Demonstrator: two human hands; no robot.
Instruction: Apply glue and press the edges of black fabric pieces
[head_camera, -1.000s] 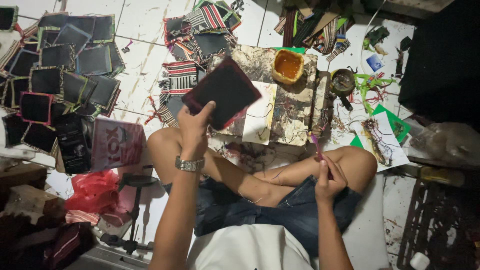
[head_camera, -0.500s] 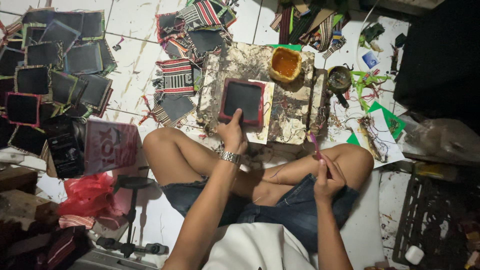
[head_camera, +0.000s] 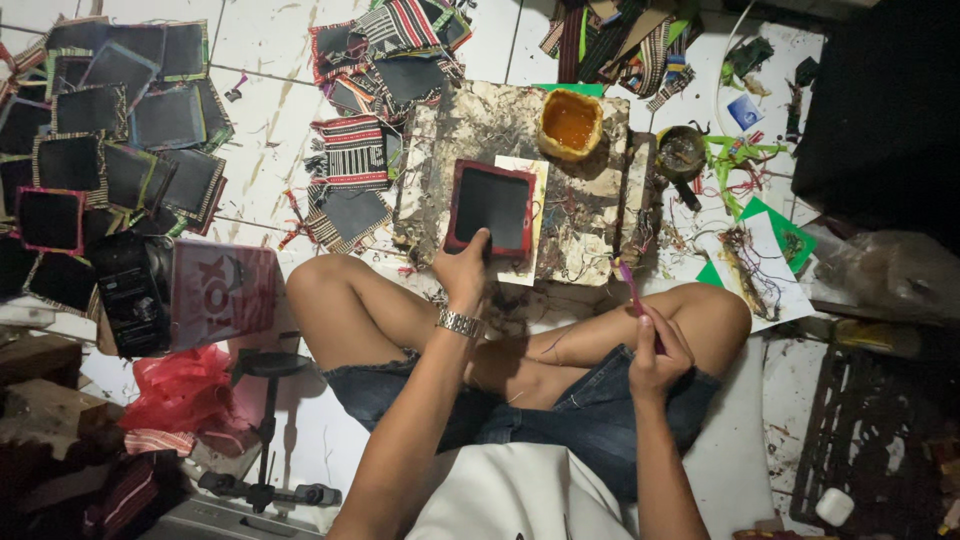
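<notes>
The person sat cross-legged on the white tiled floor (head_camera: 270, 110) before a low, glue-stained work board (head_camera: 590, 215). The left hand (head_camera: 463, 270) pressed its fingers on the lower edge of a flat square black pad with a red border (head_camera: 492, 207), which lay near the middle of the board on a pale sheet of paper (head_camera: 533, 225). The right hand (head_camera: 655, 355) rested on the right knee, closed around a thin pink brush (head_camera: 630, 290) that pointed up toward the board's right edge. A yellow container of amber glue (head_camera: 570, 123) stood at the far edge of the board. Many similar black pads (head_camera: 110, 150) lay on the floor by the left side.
</notes>
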